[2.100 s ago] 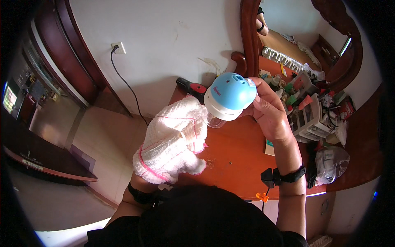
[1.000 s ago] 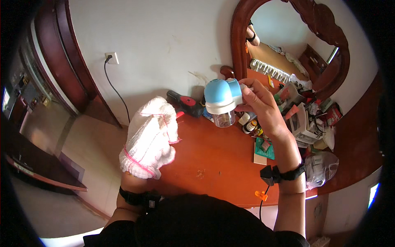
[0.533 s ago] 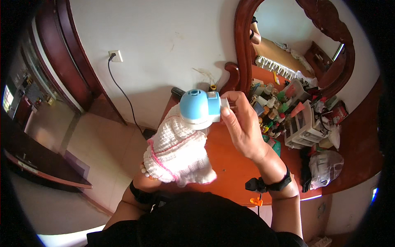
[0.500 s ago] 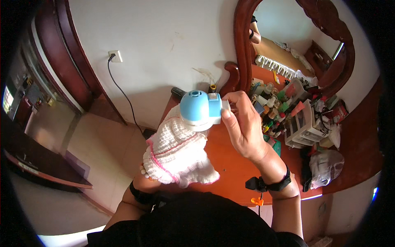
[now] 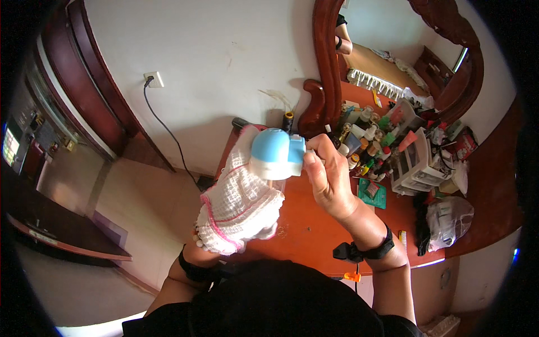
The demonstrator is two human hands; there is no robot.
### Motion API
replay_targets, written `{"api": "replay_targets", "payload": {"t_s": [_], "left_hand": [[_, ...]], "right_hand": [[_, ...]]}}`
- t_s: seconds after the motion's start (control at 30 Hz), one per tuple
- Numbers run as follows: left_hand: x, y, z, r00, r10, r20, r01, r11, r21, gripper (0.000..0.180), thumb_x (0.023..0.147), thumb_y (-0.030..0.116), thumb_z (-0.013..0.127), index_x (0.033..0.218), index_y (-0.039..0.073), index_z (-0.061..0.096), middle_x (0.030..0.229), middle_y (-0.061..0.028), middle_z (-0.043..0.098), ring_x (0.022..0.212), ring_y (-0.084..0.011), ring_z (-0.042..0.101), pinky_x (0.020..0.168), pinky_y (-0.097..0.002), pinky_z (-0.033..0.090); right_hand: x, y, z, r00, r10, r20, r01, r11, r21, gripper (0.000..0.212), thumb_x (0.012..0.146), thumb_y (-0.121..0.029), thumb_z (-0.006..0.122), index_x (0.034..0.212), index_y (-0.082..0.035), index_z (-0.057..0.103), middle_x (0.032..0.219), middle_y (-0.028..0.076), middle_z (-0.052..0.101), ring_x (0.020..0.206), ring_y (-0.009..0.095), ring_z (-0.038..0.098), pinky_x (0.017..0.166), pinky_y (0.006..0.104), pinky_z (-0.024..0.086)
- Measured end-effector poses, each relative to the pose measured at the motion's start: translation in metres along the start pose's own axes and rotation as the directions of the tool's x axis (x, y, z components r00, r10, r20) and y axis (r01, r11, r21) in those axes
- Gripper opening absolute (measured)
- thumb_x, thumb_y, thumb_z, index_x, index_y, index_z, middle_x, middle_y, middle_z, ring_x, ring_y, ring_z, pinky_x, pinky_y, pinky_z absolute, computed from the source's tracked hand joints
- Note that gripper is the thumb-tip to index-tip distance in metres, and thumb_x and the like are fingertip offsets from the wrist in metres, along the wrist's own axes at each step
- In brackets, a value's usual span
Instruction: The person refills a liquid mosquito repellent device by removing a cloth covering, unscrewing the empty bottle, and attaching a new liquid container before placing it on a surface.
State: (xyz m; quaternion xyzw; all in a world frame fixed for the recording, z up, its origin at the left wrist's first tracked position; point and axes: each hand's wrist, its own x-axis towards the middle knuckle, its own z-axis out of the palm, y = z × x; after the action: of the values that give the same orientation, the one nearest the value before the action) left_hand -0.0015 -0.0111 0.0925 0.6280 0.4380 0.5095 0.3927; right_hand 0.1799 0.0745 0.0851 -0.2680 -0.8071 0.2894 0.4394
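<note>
Wall socket (image 5: 153,79) up to my left, black cord (image 5: 168,124) plugged in and hanging down white wall (image 5: 213,67). Ahead of me on right, wood-framed mirror (image 5: 387,36) above red-brown dresser top (image 5: 323,241). Crowd of small bottles (image 5: 369,135) beside white drawer unit (image 5: 414,173); green packet (image 5: 378,197) in front of bottles; clear plastic bag (image 5: 451,222) nearer me, at right.

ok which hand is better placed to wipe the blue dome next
Probably the left hand: it is hidden under the white cloth, close beside the blue dome, while the right hand grips the device by its side.
</note>
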Motion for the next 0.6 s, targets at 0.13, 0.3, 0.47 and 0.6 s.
{"api": "replay_targets", "payload": {"t_s": [0.13, 0.3, 0.47, 0.6], "left_hand": [[0.004, -0.001, 0.001, 0.998, 0.035, -0.052, -0.034, 0.999, 0.033, 0.057, 0.072, 0.004, 0.073, 0.123, 0.001, 0.047, 0.113, -0.0097, 0.055, 0.106, -0.0213, 0.054, 0.091, -0.0320, 0.044], [0.007, -0.002, 0.003, 0.995, 0.063, -0.083, -0.058, 0.997, 0.057, 0.059, 0.074, 0.005, 0.073, 0.126, 0.001, 0.046, 0.116, -0.0107, 0.055, 0.109, -0.0223, 0.054, 0.093, -0.0328, 0.045], [0.006, -0.004, 0.002, 0.988, 0.049, -0.144, -0.039, 0.997, 0.070, 0.061, 0.075, 0.006, 0.073, 0.128, 0.001, 0.046, 0.119, -0.0116, 0.056, 0.112, -0.0234, 0.055, 0.095, -0.0335, 0.045], [0.006, -0.013, -0.002, 0.983, 0.055, -0.173, -0.037, 0.994, 0.106, 0.062, 0.076, 0.007, 0.073, 0.130, 0.001, 0.045, 0.121, -0.0122, 0.056, 0.113, -0.0241, 0.055, 0.097, -0.0339, 0.045]], "right_hand": [[-0.004, 0.000, 0.008, 0.995, -0.057, -0.086, 0.046, 0.991, -0.126, 0.028, 0.094, -0.028, 0.060, 0.096, -0.001, 0.050, 0.076, 0.016, 0.055, 0.064, 0.033, 0.058, 0.058, 0.0390, 0.048], [-0.009, -0.004, 0.011, 0.958, -0.267, -0.102, 0.219, 0.916, -0.337, 0.034, 0.090, -0.031, 0.064, 0.097, -0.001, 0.050, 0.082, 0.014, 0.054, 0.062, 0.031, 0.059, 0.055, 0.0388, 0.049], [-0.014, -0.005, 0.010, 0.944, -0.324, -0.070, 0.274, 0.881, -0.385, 0.036, 0.088, -0.032, 0.066, 0.097, 0.000, 0.052, 0.080, 0.013, 0.055, 0.061, 0.029, 0.059, 0.053, 0.0378, 0.048], [-0.019, -0.007, 0.008, 0.973, -0.231, -0.030, 0.215, 0.941, -0.260, 0.036, 0.090, -0.032, 0.064, 0.100, 0.000, 0.051, 0.080, 0.015, 0.057, 0.062, 0.032, 0.060, 0.056, 0.0396, 0.049]]}}
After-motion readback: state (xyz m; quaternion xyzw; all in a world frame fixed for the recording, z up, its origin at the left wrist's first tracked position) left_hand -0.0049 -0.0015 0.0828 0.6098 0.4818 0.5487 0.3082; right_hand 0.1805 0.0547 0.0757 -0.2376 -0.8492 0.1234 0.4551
